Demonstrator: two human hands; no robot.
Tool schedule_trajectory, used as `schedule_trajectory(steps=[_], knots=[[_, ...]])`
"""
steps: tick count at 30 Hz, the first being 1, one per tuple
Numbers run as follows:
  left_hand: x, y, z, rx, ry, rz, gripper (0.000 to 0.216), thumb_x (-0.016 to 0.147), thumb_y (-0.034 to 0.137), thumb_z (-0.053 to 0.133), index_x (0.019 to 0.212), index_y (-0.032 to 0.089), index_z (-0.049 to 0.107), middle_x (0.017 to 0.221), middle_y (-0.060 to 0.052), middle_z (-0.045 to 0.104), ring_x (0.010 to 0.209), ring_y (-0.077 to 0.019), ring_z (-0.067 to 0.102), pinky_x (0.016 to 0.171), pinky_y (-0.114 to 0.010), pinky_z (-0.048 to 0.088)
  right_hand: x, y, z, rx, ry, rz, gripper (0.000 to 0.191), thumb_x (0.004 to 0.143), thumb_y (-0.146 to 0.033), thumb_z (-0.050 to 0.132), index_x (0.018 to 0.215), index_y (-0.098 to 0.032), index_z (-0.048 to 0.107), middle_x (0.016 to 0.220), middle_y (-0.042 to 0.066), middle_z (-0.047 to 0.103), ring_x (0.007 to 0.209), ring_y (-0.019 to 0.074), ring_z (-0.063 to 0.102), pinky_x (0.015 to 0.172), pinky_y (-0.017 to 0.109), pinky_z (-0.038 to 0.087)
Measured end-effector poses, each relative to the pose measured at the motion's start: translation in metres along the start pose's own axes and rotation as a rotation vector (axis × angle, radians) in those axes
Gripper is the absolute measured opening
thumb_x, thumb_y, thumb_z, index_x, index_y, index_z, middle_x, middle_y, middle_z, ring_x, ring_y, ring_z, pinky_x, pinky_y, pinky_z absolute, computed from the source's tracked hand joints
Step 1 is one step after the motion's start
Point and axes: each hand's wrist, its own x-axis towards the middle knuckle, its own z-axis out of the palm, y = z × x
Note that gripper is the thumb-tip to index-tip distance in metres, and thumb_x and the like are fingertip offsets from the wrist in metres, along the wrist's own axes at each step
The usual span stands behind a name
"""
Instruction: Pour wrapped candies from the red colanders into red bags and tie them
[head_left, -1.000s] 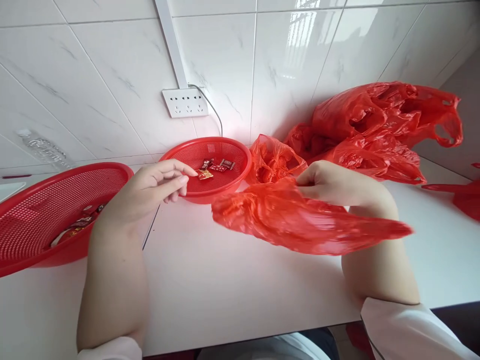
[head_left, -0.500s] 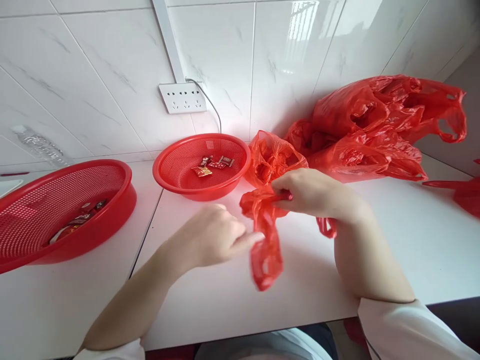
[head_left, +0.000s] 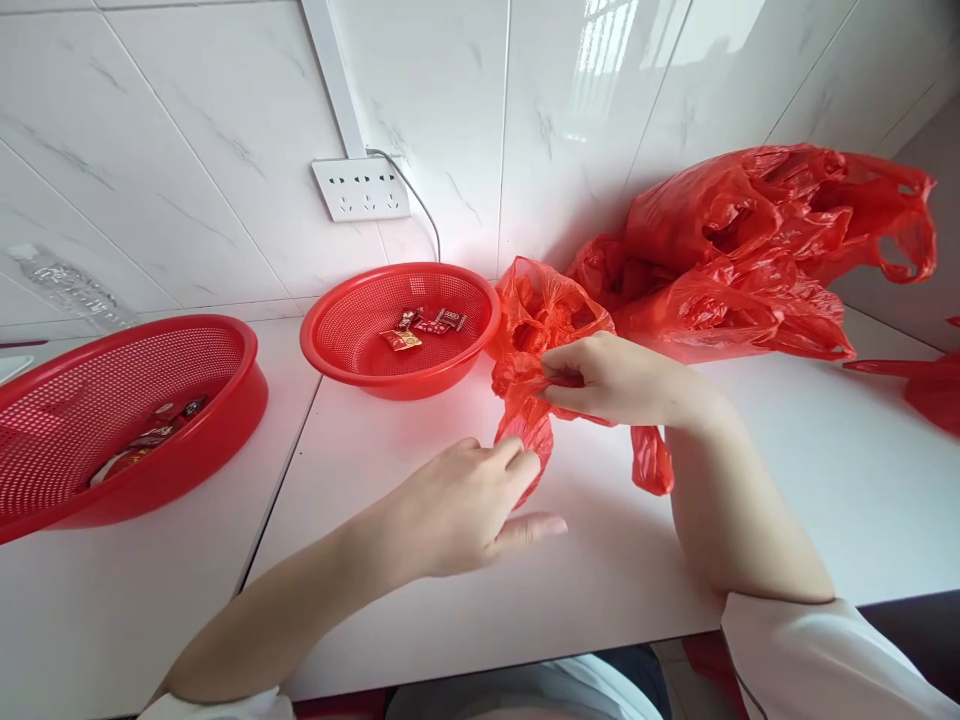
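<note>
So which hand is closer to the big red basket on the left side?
The left hand. It is over the table to the right of the big red basket, some way off. The right hand is farther right, pinching a red bag.

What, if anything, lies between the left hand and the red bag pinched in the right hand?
Nothing visible. The left hand has its fingers at the lower end of the red bag, thumb spread apart below, while the right hand pinches the bag's top.
</note>
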Motion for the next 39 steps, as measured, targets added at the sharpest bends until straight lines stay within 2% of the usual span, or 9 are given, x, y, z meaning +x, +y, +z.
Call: schedule_trajectory(steps=[8, 11, 14, 17, 21, 24, 28, 32, 39], knots=[[0.008, 0.0, 0.015, -0.303, 0.322, -0.414, 0.028, 0.099, 0.036, 0.029, 0.115, 0.02, 0.044, 0.084, -0.005, 0.062, 0.07, -0.0174, 0.062, 0.059, -0.028, 0.046, 0.005, -0.005, 0.009, 0.044, 0.017, -0.007, 0.036, 0.09, -0.036, 0.044, 0.058, -0.018, 0.043, 0.052, -0.003, 0.045, 0.046, 0.0083, 0.036, 0.047, 0.027, 0.025], [0.014, -0.007, 0.03, -0.356, 0.245, -0.43, 0.037, 0.092, 0.05, 0.045, 0.114, 0.019, 0.046, 0.087, -0.007, 0.065, 0.073, -0.0211, 0.064, 0.056, -0.029, 0.047, 0.009, -0.012, 0.016, 0.091, -0.007, -0.061, 0.041, 0.093, -0.039, 0.039, 0.059, -0.018, 0.044, 0.051, -0.003, 0.042, 0.046, 0.0084, 0.034, 0.047, 0.027, 0.025], [0.019, -0.019, 0.033, -0.221, 0.173, -0.352, 0.026, 0.093, 0.037, 0.044, 0.106, 0.016, 0.052, 0.078, -0.007, 0.064, 0.064, -0.0202, 0.062, 0.05, -0.029, 0.041, 0.009, -0.013, 0.015, 0.17, -0.062, -0.102, 0.043, 0.094, -0.045, 0.04, 0.062, -0.018, 0.05, 0.054, -0.003, 0.048, 0.047, 0.0088, 0.04, 0.049, 0.026, 0.029], [0.016, -0.028, 0.02, -0.137, -0.029, -0.245, 0.023, 0.092, 0.033, 0.04, 0.087, 0.018, 0.057, 0.064, -0.003, 0.058, 0.048, -0.0155, 0.052, 0.044, -0.028, 0.031, 0.005, -0.004, 0.004, 0.238, 0.008, -0.111, 0.042, 0.09, -0.053, 0.046, 0.07, -0.018, 0.056, 0.061, -0.001, 0.055, 0.054, 0.0112, 0.048, 0.053, 0.027, 0.035], [0.003, -0.038, -0.006, -0.452, -0.27, -0.327, 0.05, 0.092, 0.057, 0.033, 0.061, 0.02, 0.049, 0.055, 0.0, 0.052, 0.045, -0.0133, 0.048, 0.046, -0.027, 0.033, -0.002, 0.015, -0.012, 0.257, 0.178, -0.134, 0.05, 0.087, -0.064, 0.046, 0.066, -0.019, 0.055, 0.061, 0.0, 0.052, 0.058, 0.0131, 0.047, 0.056, 0.028, 0.036], [-0.004, -0.049, -0.019, -0.483, -0.206, -0.518, 0.054, 0.095, 0.053, 0.021, 0.061, 0.021, 0.048, 0.057, -0.001, 0.053, 0.049, -0.0153, 0.05, 0.05, -0.029, 0.035, -0.004, 0.025, -0.016, 0.195, 0.059, -0.165, 0.057, 0.083, -0.068, 0.049, 0.052, -0.02, 0.042, 0.052, -0.002, 0.037, 0.051, 0.011, 0.036, 0.05, 0.028, 0.029], [-0.009, -0.063, -0.023, -0.075, -0.129, -0.834, 0.041, 0.091, 0.043, 0.031, 0.062, 0.02, 0.048, 0.055, -0.004, 0.054, 0.044, -0.0172, 0.049, 0.048, -0.029, 0.03, -0.001, 0.026, -0.007, 0.001, -0.046, -0.019, 0.061, 0.088, -0.066, 0.041, 0.049, -0.019, 0.033, 0.051, -0.002, 0.032, 0.047, 0.0103, 0.03, 0.049, 0.029, 0.024], [-0.012, -0.06, -0.018, -0.028, -0.189, -0.832, 0.02, 0.075, 0.035, 0.053, 0.064, 0.019, 0.051, 0.059, -0.007, 0.061, 0.044, -0.0184, 0.053, 0.048, -0.028, 0.031, 0.002, 0.014, 0.009, -0.315, -0.004, 0.178, 0.056, 0.096, -0.051, 0.032, 0.05, -0.019, 0.037, 0.054, 0.002, 0.044, 0.049, 0.0132, 0.038, 0.052, 0.031, 0.025], [-0.007, -0.03, -0.013, -0.051, -0.231, -0.727, 0.007, 0.066, 0.022, 0.053, 0.072, 0.019, 0.052, 0.068, -0.008, 0.065, 0.054, -0.0224, 0.06, 0.045, -0.028, 0.032, 0.022, -0.025, 0.058, -0.148, -0.008, -0.296, 0.024, 0.095, -0.018, 0.035, 0.086, -0.019, 0.057, 0.081, 0.004, 0.063, 0.066, 0.014, 0.053, 0.062, 0.027, 0.036]])
